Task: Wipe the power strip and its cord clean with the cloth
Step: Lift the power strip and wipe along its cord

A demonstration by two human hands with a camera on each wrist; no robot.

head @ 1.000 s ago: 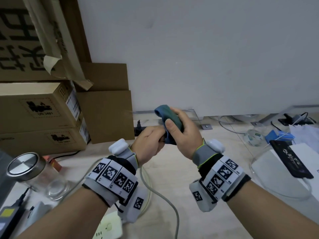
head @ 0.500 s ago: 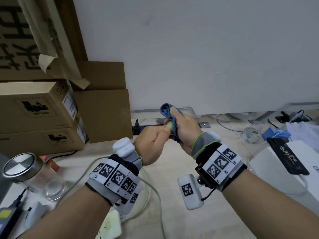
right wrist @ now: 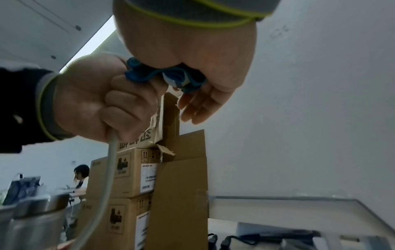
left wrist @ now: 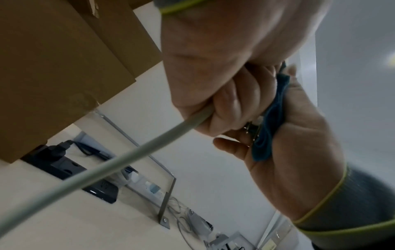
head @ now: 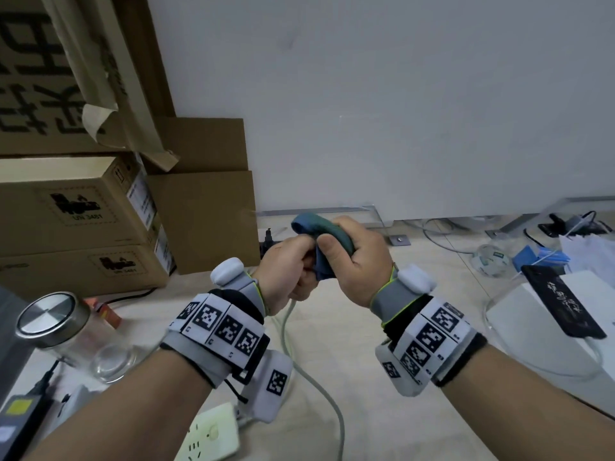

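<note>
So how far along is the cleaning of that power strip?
Midway, at a guess. The left hand grips the cord near its plug end while the right hand rubs there with the blue cloth. The white power strip lies untouched; whether it was wiped is unclear.
</note>
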